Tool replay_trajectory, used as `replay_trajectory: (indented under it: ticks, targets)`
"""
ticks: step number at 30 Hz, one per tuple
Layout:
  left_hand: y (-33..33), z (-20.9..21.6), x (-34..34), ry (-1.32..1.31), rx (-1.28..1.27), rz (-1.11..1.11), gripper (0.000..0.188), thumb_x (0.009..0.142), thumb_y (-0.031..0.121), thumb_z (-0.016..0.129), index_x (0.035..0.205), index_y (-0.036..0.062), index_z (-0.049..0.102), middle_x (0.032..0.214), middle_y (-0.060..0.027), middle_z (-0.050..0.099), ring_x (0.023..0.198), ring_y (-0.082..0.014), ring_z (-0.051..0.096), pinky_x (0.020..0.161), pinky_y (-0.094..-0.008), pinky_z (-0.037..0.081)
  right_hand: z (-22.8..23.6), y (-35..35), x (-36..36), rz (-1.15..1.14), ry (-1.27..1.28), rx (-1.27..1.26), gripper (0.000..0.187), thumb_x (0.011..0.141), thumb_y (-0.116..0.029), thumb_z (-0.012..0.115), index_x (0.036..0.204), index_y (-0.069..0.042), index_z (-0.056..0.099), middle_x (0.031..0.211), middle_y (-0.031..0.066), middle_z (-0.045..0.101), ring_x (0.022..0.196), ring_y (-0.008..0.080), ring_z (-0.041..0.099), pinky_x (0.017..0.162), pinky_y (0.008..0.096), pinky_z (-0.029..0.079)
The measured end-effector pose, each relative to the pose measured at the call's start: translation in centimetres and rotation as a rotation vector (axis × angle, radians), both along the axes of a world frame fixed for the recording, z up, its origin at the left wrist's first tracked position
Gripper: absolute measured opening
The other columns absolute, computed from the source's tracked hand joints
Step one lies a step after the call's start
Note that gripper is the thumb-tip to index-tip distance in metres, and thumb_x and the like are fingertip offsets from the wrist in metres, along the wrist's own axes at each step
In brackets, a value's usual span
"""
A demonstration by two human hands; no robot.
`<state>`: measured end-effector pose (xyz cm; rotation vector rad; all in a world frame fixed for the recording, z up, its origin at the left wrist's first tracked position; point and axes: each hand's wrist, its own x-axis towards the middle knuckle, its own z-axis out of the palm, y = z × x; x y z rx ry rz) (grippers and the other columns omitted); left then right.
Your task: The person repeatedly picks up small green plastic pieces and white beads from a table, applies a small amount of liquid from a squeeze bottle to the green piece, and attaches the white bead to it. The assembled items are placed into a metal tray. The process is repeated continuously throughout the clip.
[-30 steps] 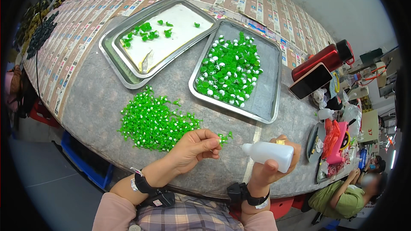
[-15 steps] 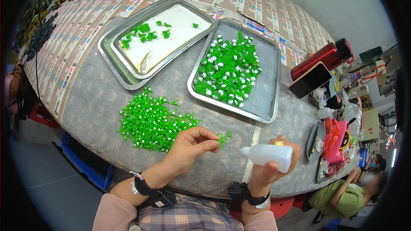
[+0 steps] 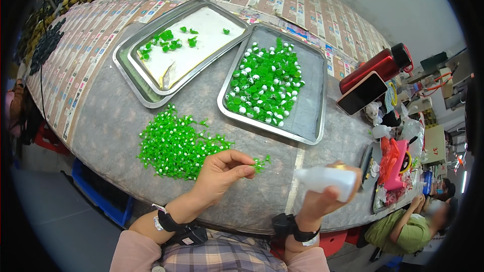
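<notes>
My left hand (image 3: 224, 174) is closed in a pinch on a small green plastic piece (image 3: 260, 163) with thin prongs. Beside that hand, a heap of similar small green pieces with white dots (image 3: 176, 143) lies on the grey table covering. My right hand (image 3: 322, 201) is wrapped round a white squeeze bottle (image 3: 330, 181), whose narrow nozzle points left toward the left hand; the bottle is slightly blurred. Beyond the hands, a metal tray (image 3: 315, 106) holds many green parts with white eyeballs.
A second metal tray (image 3: 201, 53), white-lined, holds several green pieces at the back left. On the right are a red flask (image 3: 370, 70), a phone (image 3: 362, 93) leaning on it, and a pink holder (image 3: 398, 166) amid clutter. A person in green (image 3: 403, 231) sits at the far right.
My right hand has moved right with the bottle, away from the left hand. My left hand stays almost in place, still pinching the green piece.
</notes>
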<state>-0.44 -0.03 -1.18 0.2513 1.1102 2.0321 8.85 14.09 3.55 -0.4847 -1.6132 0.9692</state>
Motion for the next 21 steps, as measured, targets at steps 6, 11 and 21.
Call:
replay_trajectory:
  ticks: [6,11,21]
  targets:
    - [-0.1,-0.1,-0.1,-0.063,-0.039,0.034,0.010,0.074,0.004,0.057,0.083,0.0015,0.054,0.074,-0.0065,0.057,0.066,-0.0136,0.057,0.061,-0.0261,0.049,0.7,6.8,3.9,0.102,-0.233,-0.252,0.031,0.074,-0.007,0.057,0.099,0.002,0.041,0.095,0.0133,0.052,0.087,0.0168,0.052,0.075,0.0254,0.040]
    - [0.2,0.1,0.0,-0.075,-0.028,0.007,0.010,0.075,0.004,0.057,0.084,0.0020,0.054,0.074,-0.0056,0.057,0.066,-0.0125,0.057,0.061,-0.0258,0.049,-4.0,11.1,7.2,0.132,-0.440,-0.413,0.040,0.074,-0.002,0.055,0.109,0.003,0.037,0.103,0.0145,0.051,0.091,0.0170,0.050,0.078,0.0259,0.040]
    - [0.2,0.0,-1.1,-0.060,-0.039,0.041,0.010,0.075,0.005,0.057,0.084,0.0025,0.054,0.074,-0.0054,0.057,0.064,-0.0129,0.056,0.061,-0.0258,0.048,2.5,6.6,2.3,-0.053,-0.626,0.276,0.025,0.068,-0.005,0.061,0.092,0.000,0.054,0.090,0.0105,0.057,0.076,0.0162,0.054,0.066,0.0257,0.042]
